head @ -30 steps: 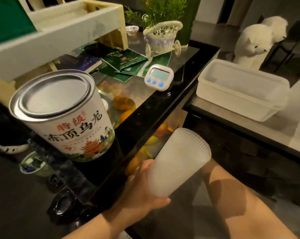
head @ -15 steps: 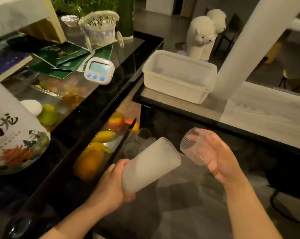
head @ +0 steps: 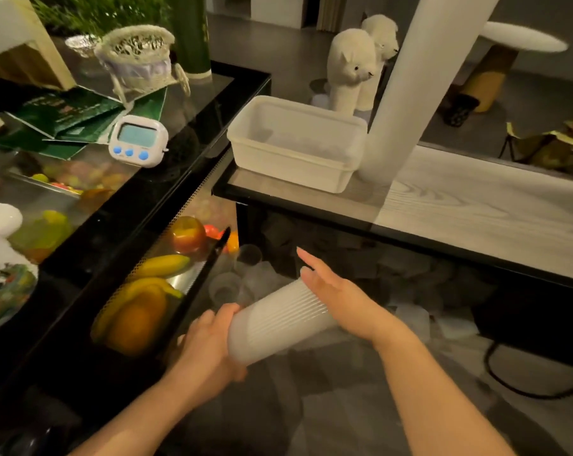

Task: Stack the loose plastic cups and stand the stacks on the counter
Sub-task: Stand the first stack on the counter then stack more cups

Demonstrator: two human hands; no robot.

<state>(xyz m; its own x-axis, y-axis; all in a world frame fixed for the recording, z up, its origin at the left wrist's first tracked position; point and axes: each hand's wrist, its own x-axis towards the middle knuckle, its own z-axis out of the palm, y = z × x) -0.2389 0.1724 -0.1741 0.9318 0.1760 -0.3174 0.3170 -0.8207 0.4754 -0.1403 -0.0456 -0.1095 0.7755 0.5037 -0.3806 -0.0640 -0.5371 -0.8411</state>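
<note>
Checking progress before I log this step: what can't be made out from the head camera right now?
- Open end of the cup stack: covered by the right hand, so whether a cup has gone in is unseen.
- Stack base: wrapped by the left hand.
- Loose cups on the floor: dim and blurred, count unclear.
- Tea tin: cut off by the left edge.
- Timer display: too small to read.

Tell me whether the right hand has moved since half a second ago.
Yes. The right hand has closed in on the cup stack, its palm now pressed against the open end.
</note>
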